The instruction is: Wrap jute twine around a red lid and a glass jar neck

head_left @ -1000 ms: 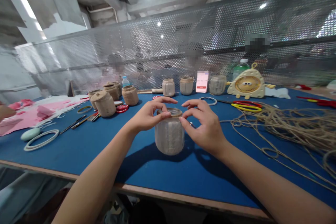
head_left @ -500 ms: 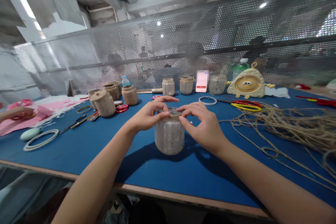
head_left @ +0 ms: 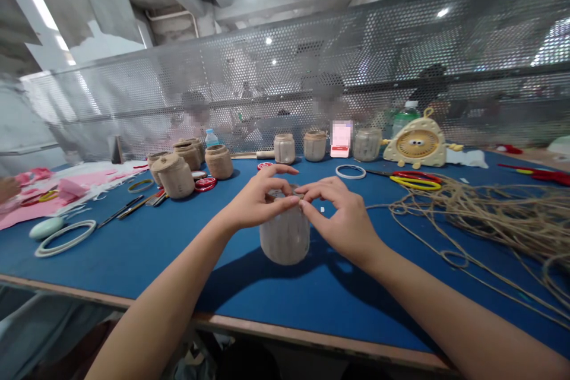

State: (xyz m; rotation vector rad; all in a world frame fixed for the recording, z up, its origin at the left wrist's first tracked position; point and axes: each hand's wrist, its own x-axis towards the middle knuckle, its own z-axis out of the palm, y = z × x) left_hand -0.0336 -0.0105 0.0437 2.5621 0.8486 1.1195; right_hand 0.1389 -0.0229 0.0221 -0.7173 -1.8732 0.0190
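A frosted jar [head_left: 285, 237] with twine round its neck stands upright on the blue table [head_left: 133, 255], close in front of me. My left hand [head_left: 258, 199] pinches the jar's rim from the left, thumb and forefinger closed on the neck. My right hand [head_left: 342, 214] pinches the same rim from the right, and its fingertips meet the left hand's over the mouth. Whether a twine end is in the fingers is too small to see.
A loose heap of jute twine [head_left: 499, 214] spreads over the right side. Twine-wrapped jars [head_left: 176, 175] and bare jars [head_left: 285, 148] stand behind, with a phone [head_left: 341, 138], a yellow fan [head_left: 416, 143], scissors [head_left: 416, 179], rings [head_left: 62, 237] and pink sheets [head_left: 53, 190]. People sit behind the mesh screen.
Both hands have drawn together over the jar's mouth until their fingertips touch. The jar has stayed in place.
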